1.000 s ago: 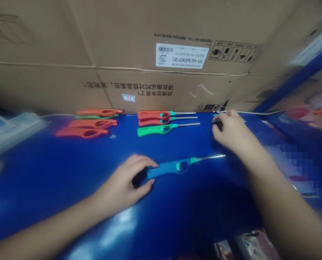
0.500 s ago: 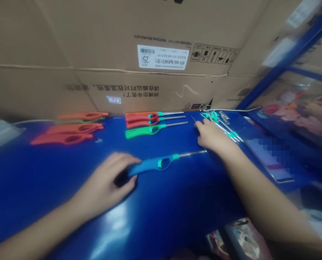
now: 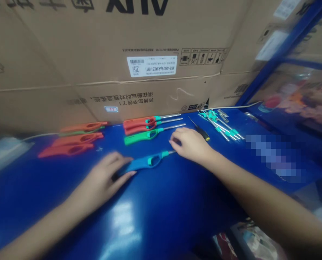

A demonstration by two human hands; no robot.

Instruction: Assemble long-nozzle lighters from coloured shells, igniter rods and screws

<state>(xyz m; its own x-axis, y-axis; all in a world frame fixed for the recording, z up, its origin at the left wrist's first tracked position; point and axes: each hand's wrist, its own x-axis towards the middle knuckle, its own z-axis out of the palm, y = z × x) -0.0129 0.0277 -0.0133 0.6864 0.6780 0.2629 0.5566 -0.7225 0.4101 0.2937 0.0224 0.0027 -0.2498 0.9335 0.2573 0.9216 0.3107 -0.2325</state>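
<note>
A blue gas lighter (image 3: 139, 164) with a green trigger and collar lies across the table in front of me. My left hand (image 3: 109, 173) is closed round the butt of its handle, thumb below and fingers above. Over the far end of its metal tube is my right hand (image 3: 189, 144), fingers curled in towards the thumb; it covers the tip, and whatever it may hold is hidden. Just behind the right hand rests a screwdriver (image 3: 203, 133) with a black and yellow handle.
Red and green lighters (image 3: 140, 135) with tubes lie behind. Orange-red handle shells (image 3: 74, 144) are at the left. Several metal tubes with green collars (image 3: 225, 128) lie at the right, near a blurred-out patch. A cardboard box (image 3: 96, 90) stands along the table's back (image 3: 155, 202).
My right hand has come left and nearer, from the screwdriver to the lighter's tube, leaving the screwdriver's handle in sight. My left hand keeps its hold. The view has shifted slightly.
</note>
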